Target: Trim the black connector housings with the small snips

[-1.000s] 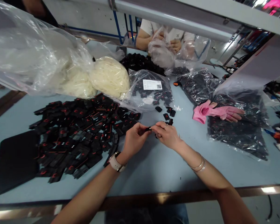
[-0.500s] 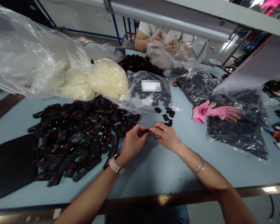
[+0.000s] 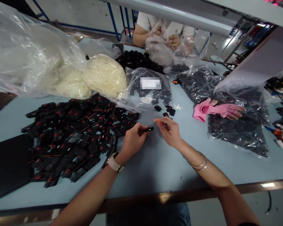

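Note:
My left hand (image 3: 134, 139) pinches a black connector (image 3: 149, 129) between thumb and fingers, its end pointing right. Just right of it, my right hand (image 3: 169, 131) is curled, its index finger stretched toward the connector and slightly blurred. A small dark part (image 3: 166, 126) shows between its fingers. The two hands are apart. Left of my left hand spreads a big pile of black connectors (image 3: 85, 131) with red-orange marks. A few small black pieces (image 3: 171, 111) lie just beyond my right hand, by a clear bag (image 3: 134, 99) of similar pieces.
Clear bags hold pale yellow parts (image 3: 106, 75) at the back left. Pink gloves (image 3: 217, 110) rest on bags of black parts (image 3: 238, 135) at right. A black tray (image 3: 10, 166) sits at far left. Across the table (image 3: 155, 175), a person's hands (image 3: 174, 41) hold a plastic bag.
My right hand has moved away from the connector in my left hand, opening a gap between the hands. More of that connector now shows. The camera view has shifted slightly.

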Demonstrator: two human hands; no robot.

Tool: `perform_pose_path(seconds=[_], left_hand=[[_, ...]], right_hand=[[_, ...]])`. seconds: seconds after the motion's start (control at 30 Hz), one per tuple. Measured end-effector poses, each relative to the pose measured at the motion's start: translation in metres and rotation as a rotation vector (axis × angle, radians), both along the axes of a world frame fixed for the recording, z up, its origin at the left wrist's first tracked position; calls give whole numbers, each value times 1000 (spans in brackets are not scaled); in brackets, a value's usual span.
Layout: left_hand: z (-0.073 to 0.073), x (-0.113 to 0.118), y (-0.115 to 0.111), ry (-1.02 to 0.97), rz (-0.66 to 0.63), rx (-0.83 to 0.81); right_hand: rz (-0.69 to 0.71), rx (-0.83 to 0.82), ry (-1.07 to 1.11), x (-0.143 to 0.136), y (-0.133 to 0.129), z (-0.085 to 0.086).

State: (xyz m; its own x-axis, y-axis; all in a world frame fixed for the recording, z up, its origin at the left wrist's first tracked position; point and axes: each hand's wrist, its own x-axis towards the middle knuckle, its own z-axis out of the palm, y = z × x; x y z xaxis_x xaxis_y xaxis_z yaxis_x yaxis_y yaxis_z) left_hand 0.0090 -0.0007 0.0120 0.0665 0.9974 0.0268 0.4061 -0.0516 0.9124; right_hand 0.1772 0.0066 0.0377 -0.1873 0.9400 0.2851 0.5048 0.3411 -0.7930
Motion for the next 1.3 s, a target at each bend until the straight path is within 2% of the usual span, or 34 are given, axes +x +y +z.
perform_pose_path(seconds=[0.07, 0.13, 0.27, 0.37, 0.63, 0.83, 1.3], left_hand=[[-3, 0, 0, 1, -38, 0], [-4, 0, -1, 34, -56, -4], [-3, -1, -1, 99, -78, -1], [-3, -1, -1, 106, -96, 18], [-3, 0, 0, 103, -86, 23], [-2, 1, -1, 110, -84, 22], [-6, 1, -1, 104, -70, 45]], right_hand=[[-119, 21, 190, 0, 0, -2], [-155, -20, 272, 0, 0, -5], [-167, -207, 268, 0, -1, -15], [-204, -202, 276, -1, -3, -19], [-75, -85, 160, -3, -11, -28], [-66, -16, 106, -5, -12, -25], [-51, 31, 33, -7, -13, -18]])
